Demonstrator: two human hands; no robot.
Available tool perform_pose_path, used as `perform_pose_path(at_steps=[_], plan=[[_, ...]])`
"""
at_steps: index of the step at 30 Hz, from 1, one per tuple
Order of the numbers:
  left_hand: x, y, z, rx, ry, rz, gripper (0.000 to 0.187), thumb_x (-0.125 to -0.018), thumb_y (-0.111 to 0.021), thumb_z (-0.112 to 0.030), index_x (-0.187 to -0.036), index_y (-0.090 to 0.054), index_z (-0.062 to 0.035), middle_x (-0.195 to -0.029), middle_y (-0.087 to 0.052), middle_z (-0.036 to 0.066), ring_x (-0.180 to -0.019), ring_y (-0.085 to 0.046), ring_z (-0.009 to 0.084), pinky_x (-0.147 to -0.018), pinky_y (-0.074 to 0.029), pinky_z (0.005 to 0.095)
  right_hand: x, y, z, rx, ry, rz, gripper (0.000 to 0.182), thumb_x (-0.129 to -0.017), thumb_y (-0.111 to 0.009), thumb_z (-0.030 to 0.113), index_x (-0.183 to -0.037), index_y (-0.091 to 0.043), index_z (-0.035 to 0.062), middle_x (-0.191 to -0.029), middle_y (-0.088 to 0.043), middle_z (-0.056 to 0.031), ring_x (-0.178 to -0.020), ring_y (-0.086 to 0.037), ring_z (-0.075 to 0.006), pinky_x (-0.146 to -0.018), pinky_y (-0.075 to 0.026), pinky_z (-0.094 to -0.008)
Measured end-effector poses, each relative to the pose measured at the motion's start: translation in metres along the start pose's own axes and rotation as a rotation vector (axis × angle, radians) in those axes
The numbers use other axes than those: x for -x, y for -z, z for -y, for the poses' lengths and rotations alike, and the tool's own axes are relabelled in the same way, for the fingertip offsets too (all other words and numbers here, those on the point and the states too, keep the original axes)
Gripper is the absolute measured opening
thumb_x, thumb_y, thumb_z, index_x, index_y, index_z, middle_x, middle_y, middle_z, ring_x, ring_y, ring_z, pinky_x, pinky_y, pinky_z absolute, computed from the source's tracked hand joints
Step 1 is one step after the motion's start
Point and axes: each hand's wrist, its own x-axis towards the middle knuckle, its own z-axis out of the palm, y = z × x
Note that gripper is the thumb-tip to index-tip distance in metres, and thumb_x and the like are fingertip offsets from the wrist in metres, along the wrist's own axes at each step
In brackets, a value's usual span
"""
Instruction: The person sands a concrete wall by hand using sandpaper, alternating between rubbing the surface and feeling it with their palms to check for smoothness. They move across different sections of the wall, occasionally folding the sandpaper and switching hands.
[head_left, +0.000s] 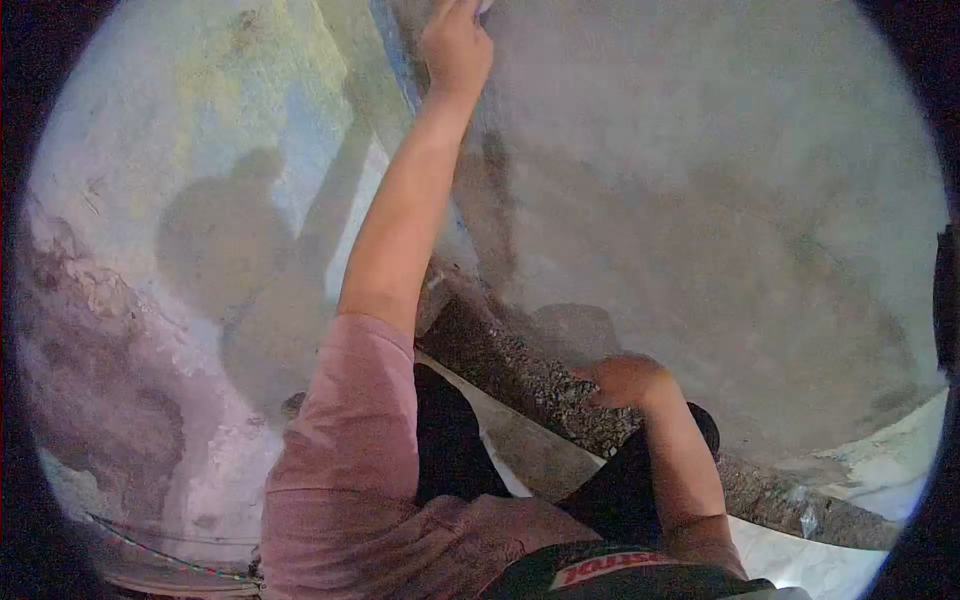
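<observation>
My left hand (459, 45) reaches up along the wall at the top edge of the view, fingers closed. A small pale piece of something (484, 5) shows at its fingertips, mostly cut off by the frame, and I cannot tell what it is. Beside the hand runs a smooth grey wall surface (640, 130). Lower down, my right hand (628, 381) hangs by my knee with its fingers apart and nothing in them. Dark loose grit (540, 385) lies along the foot of the grey wall, just left of that hand.
A second wall (240, 110), with patchy yellow, blue and white paint, meets the grey one at a corner. Its lower left part is stained and flaking (100, 290). A multicoloured cord (165, 558) runs along the bottom left. My bent knees (445, 430) are close to the grit strip.
</observation>
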Motion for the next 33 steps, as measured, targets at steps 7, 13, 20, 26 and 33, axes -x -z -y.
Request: perform_pose_path(at_steps=[7,13,20,26,33], plan=[[0.170,-0.001,-0.018,0.007,0.058,0.071,0.061,-0.083,-0.054,0.012,-0.142,-0.062,-0.0010,-0.154,-0.055,0.020,-0.147,-0.046,0.0408,-0.122,-0.038,0.0484,-0.013,-0.013,-0.005,0.011,0.001,-0.017,0.071,-0.091,-0.073,0.052,-0.153,-0.054,0.0221,-0.138,-0.066,-0.0206,-0.128,-0.062,-0.0415,-0.106,-0.050,-0.0517],[0.151,-0.001,-0.017,0.044,0.098,0.068,0.061,-0.084,-0.054,0.011,-0.143,-0.062,-0.0011,-0.154,-0.054,0.021,-0.148,-0.046,0.0393,-0.122,-0.038,0.0461,-0.007,-0.020,-0.004,0.017,-0.014,0.022,0.072,-0.090,-0.075,0.050,-0.152,-0.055,0.0204,-0.139,-0.067,-0.0178,-0.130,-0.062,-0.0409,-0.108,-0.050,-0.0499],[-0.015,-0.001,0.017,-0.154,-0.013,-0.018,0.053,-0.095,-0.047,0.011,-0.147,-0.057,0.0025,-0.155,-0.053,0.022,-0.147,-0.046,0.0375,-0.124,-0.036,0.0430,0.002,-0.005,0.010,0.051,-0.038,-0.045,0.066,-0.091,-0.074,0.045,-0.150,-0.057,0.0191,-0.139,-0.067,-0.0174,-0.129,-0.062,-0.0392,-0.108,-0.050,-0.0507],[0.153,0.003,-0.017,0.042,0.097,0.073,0.064,-0.080,-0.052,0.014,-0.142,-0.060,0.0030,-0.156,-0.051,0.024,-0.149,-0.044,0.0403,-0.124,-0.035,0.0448,0.010,0.000,0.016,0.023,-0.002,-0.064,0.064,-0.092,-0.073,0.041,-0.150,-0.057,0.0198,-0.137,-0.068,-0.0184,-0.127,-0.063,-0.0400,-0.107,-0.050,-0.0518],[0.088,0.004,-0.005,0.087,0.136,0.034,0.059,-0.085,-0.050,0.014,-0.142,-0.060,0.0037,-0.154,-0.052,0.024,-0.148,-0.045,0.0389,-0.122,-0.037,0.0446,-0.001,-0.025,0.000,0.011,-0.019,-0.072,0.063,-0.091,-0.073,0.042,-0.150,-0.057,0.0248,-0.135,-0.068,-0.0189,-0.124,-0.065,-0.0414,-0.105,-0.051,-0.0529]])
